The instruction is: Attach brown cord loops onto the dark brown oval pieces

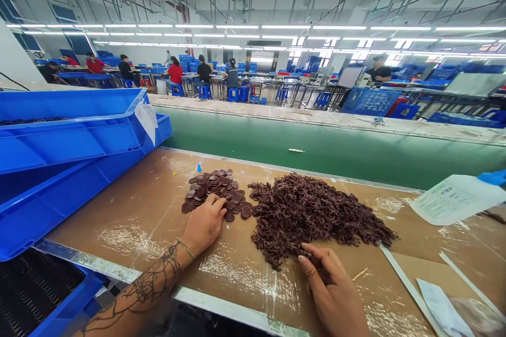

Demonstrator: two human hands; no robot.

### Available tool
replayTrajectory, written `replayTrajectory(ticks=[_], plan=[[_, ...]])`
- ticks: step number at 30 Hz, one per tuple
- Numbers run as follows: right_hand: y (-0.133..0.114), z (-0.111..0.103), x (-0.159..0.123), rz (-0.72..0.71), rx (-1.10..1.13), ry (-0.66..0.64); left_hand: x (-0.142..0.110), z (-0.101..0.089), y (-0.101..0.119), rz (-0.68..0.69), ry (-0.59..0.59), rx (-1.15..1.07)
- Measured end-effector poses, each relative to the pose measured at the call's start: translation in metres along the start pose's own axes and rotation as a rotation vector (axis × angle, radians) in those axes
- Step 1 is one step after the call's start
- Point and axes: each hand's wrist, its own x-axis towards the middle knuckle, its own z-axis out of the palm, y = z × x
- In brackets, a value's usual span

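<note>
A loose pile of flat, round, dark brown discs (pixel 215 183) lies on the brown table covering. My left hand (pixel 205 221) rests at its near edge, fingers bent and drawn together on a disc; the fingertips are partly hidden. To the right is a larger heap of small, curly, dark brown pieces (pixel 312 210), too tangled to tell their exact kind. At the heap's near edge, my right hand (pixel 336 287) has thumb and forefinger pinched close on one of these pieces, with the other fingers curled under.
Stacked blue crates (pixel 71 137) stand at left, another crate (pixel 67 310) below the table edge. A green conveyor belt (pixel 276 139) runs behind the table. At right are a translucent plastic jug (pixel 454 200) and a white packet (pixel 443 308). Several people sit further back.
</note>
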Motion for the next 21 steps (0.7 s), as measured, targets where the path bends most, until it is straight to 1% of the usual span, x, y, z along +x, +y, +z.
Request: replayTrajectory(ticks=[4,7,8,10,11,13,15,16,19,21], plan=[[0.001,-0.002,-0.002,0.052,0.129,-0.015,-0.003,0.001,-0.001,-0.005,0.086,-0.168],[0.005,-0.001,-0.002,0.135,0.254,0.028,-0.012,-0.003,0.009,0.001,0.123,-0.328],[0.006,-0.002,-0.002,0.174,0.297,0.043,-0.018,-0.004,0.016,-0.004,0.114,-0.386],[0.003,-0.003,-0.002,0.251,0.352,0.071,-0.034,-0.002,0.032,-0.014,0.034,-0.517],[0.001,-0.004,-0.003,0.287,0.366,0.092,-0.043,0.002,0.042,-0.013,-0.042,-0.591],[-0.003,-0.005,-0.007,0.352,0.402,0.14,-0.063,0.011,0.063,0.012,-0.179,-0.737],[-0.009,-0.002,-0.017,0.412,0.503,0.171,-0.079,0.022,0.083,0.013,-0.278,-0.89],[-0.011,0.001,-0.024,0.436,0.566,0.176,-0.085,0.026,0.092,0.002,-0.322,-0.932],[-0.021,0.014,-0.046,0.452,0.675,0.179,-0.093,0.034,0.109,-0.001,-0.409,-0.93],[-0.028,0.022,-0.057,0.42,0.696,0.18,-0.093,0.034,0.114,-0.018,-0.421,-0.903]])
